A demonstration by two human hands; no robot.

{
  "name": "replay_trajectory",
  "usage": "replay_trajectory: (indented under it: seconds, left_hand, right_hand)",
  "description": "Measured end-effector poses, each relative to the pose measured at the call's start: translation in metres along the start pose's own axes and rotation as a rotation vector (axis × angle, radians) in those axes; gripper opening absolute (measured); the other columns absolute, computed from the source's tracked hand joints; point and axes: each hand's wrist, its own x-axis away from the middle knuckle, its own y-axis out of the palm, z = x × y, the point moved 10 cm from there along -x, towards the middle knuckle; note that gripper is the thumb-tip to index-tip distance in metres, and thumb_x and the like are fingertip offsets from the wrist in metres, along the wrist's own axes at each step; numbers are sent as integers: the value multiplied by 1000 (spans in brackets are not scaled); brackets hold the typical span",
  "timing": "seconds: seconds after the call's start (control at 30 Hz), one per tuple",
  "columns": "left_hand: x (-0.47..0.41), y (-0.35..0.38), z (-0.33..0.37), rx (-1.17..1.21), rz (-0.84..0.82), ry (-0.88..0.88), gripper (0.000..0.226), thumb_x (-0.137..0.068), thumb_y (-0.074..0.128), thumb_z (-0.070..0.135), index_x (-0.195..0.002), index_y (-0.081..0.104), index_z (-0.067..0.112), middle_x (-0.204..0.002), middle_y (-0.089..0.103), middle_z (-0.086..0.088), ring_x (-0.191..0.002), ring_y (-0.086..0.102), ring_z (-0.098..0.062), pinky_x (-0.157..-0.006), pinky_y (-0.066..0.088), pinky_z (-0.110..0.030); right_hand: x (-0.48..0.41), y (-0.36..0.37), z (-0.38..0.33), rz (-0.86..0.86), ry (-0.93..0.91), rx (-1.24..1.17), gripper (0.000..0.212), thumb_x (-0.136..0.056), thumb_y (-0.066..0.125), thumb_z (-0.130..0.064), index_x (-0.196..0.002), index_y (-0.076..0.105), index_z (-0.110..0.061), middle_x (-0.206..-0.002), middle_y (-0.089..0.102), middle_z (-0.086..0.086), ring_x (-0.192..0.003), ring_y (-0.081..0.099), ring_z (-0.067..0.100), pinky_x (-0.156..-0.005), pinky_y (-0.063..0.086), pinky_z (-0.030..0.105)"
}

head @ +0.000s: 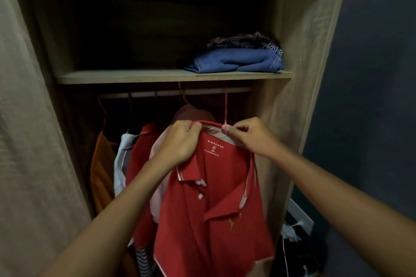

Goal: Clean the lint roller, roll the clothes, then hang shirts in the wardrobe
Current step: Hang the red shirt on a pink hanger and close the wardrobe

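Observation:
A red polo shirt [213, 213] hangs in front of me on a pink hanger [226, 108] whose hook goes up to the wardrobe rail [157, 93]. My left hand [177, 141] grips the left side of the shirt's collar. At the collar's right side, my right hand [249, 135] pinches the fabric just below the hanger's stem. The shirt's inner label faces me and its front placket is twisted toward the left.
Several other garments hang on the rail to the left: an orange one [101, 175], a white one [122, 159] and another red one [139, 159]. Folded blue clothes [234, 60] lie on the shelf [135, 76] above. A wardrobe door [33, 141] stands open at the left.

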Motion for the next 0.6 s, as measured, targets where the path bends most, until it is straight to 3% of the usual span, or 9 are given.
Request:
replay_trajectory:
  seconds: [0.1, 0.17, 0.23, 0.3, 0.37, 0.47, 0.53, 0.6]
  left_hand:
    - [-12, 14, -2, 30, 18, -31, 50, -100, 48, 25, -52, 37, 14, -70, 59, -20, -58, 43, -29, -61, 30, -33]
    - [-20, 22, -3, 28, 30, -36, 50, -100, 48, 25, -51, 38, 13, -62, 54, -18, -57, 43, -21, -61, 29, -33]
    - [-28, 29, -7, 6, 39, -39, 50, -100, 49, 24, -52, 39, 12, -68, 57, -17, -58, 42, -21, -59, 26, -33]
    - [-37, 34, -12, -12, 46, -49, 50, -100, 49, 23, -53, 38, 12, -71, 58, -16, -56, 41, -19, -58, 25, -32]
    - [-45, 37, -20, -30, 42, -67, 49, -99, 50, 23, -53, 38, 13, -59, 49, -17, -52, 40, -14, -57, 25, -31]
    - [-56, 38, -35, -62, 39, -78, 49, -99, 50, 22, -52, 37, 12, -49, 41, 1, -50, 40, -13, -57, 27, -32]
    - [-63, 38, -45, -83, 28, -85, 49, -99, 50, 24, -53, 38, 11, -50, 43, 0, -52, 42, -18, -58, 31, -33]
    - [-69, 35, -57, -98, 24, -101, 48, -98, 50, 26, -54, 39, 11, -52, 45, -2, -53, 44, -20, -58, 33, -33]
  right_hand:
    - [-16, 5, 34, 86, 98, -4, 70, -91, 50, -68, -63, 64, -6, -53, 57, 6, -50, 49, 5, -53, 35, 29]
    - [-31, 6, 68, 171, 239, -143, 63, -94, 48, -63, -65, 71, -13, -56, 66, 0, -50, 57, 1, -56, 40, 22]
    - [-49, 10, 102, 228, 321, -201, 52, -93, 57, -57, -63, 69, -17, -58, 68, -2, -52, 59, 2, -61, 43, 23]
    - [-65, 19, 129, 236, 393, -195, 43, -87, 67, -51, -62, 64, -16, -64, 69, 0, -61, 63, 12, -66, 47, 27]
    - [-81, 34, 152, 204, 473, -220, 44, -84, 71, -51, -63, 62, -13, -67, 67, 4, -66, 62, 19, -70, 47, 31]
    - [-102, 62, 175, 153, 574, -319, 49, -79, 73, -56, -60, 61, -13, -64, 63, 4, -61, 58, 19, -60, 45, 30]
    - [-115, 81, 187, 145, 619, -400, 41, -76, 73, -57, -72, 67, -16, -77, 67, 6, -67, 61, 21, -55, 43, 27]
    - [-128, 98, 196, 156, 654, -463, 49, -76, 73, -54, -100, 74, -10, -97, 72, 10, -86, 69, 27, -66, 53, 32]
